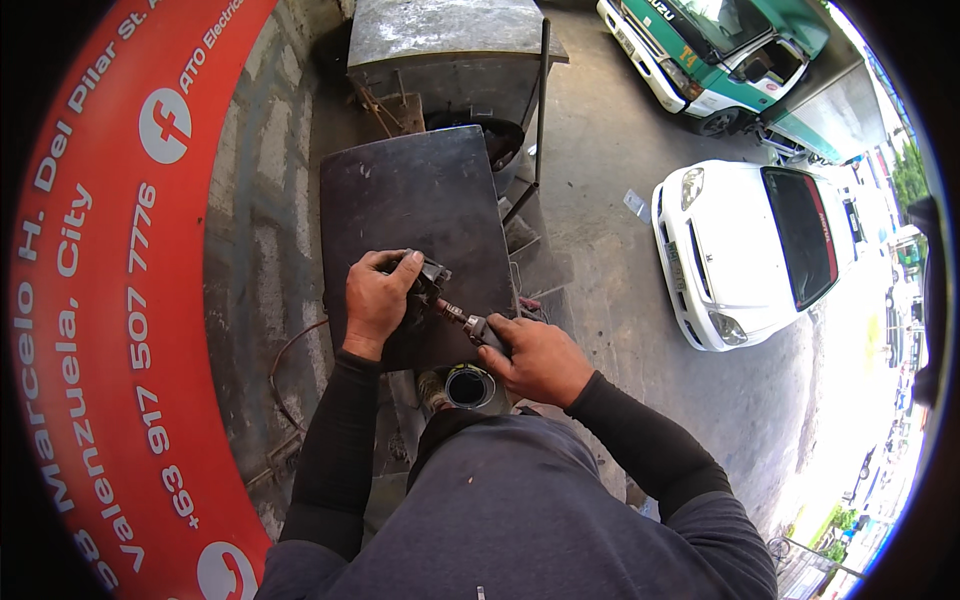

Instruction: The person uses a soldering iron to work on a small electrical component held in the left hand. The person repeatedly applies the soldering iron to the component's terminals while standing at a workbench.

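Observation:
My left hand (376, 298) is closed around a small dark part with metal edges (434, 274), thumb on top, above the dark tabletop (412, 185). My right hand (540, 358) grips a hand tool with a grey body and a reddish-brown front section (478, 328). The tool slants up and to the left, its tip end at or very near the dark part. Whether the two touch I cannot tell. Below the tool, by the table's near edge, stands a round can (468, 386) with a dark inside.
A metal box-like bench (450, 30) stands beyond the table, with an upright pole (543, 100) at its right. A large red sign (120, 300) and a wall line the left. To the right are a white car (730, 250) and a green-and-white truck (720, 60).

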The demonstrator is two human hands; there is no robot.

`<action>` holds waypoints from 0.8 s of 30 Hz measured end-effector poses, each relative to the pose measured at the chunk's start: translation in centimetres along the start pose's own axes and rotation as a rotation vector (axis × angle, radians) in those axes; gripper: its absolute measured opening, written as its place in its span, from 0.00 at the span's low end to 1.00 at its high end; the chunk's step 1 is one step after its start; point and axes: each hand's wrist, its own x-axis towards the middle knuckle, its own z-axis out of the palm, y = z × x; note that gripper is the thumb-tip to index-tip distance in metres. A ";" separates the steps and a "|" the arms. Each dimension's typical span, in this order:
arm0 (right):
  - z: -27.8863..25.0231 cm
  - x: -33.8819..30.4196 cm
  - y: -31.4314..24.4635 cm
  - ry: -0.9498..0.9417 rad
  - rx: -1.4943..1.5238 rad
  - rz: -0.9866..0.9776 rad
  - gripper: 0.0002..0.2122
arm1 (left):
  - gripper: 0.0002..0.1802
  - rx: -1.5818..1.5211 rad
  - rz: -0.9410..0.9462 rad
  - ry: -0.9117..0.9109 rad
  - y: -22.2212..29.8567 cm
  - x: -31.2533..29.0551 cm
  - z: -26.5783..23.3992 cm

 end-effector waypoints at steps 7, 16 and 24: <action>-0.5 0.6 0.9 -0.009 0.047 0.011 0.20 | 0.23 -0.027 -0.006 0.003 0.2 -0.2 0.0; -0.9 0.6 0.8 -0.040 0.073 0.010 0.20 | 0.24 0.028 0.013 0.008 0.3 -0.2 -0.1; -0.7 1.0 0.3 -0.059 0.128 0.019 0.19 | 0.23 -0.022 0.003 -0.004 -0.4 -0.4 -0.2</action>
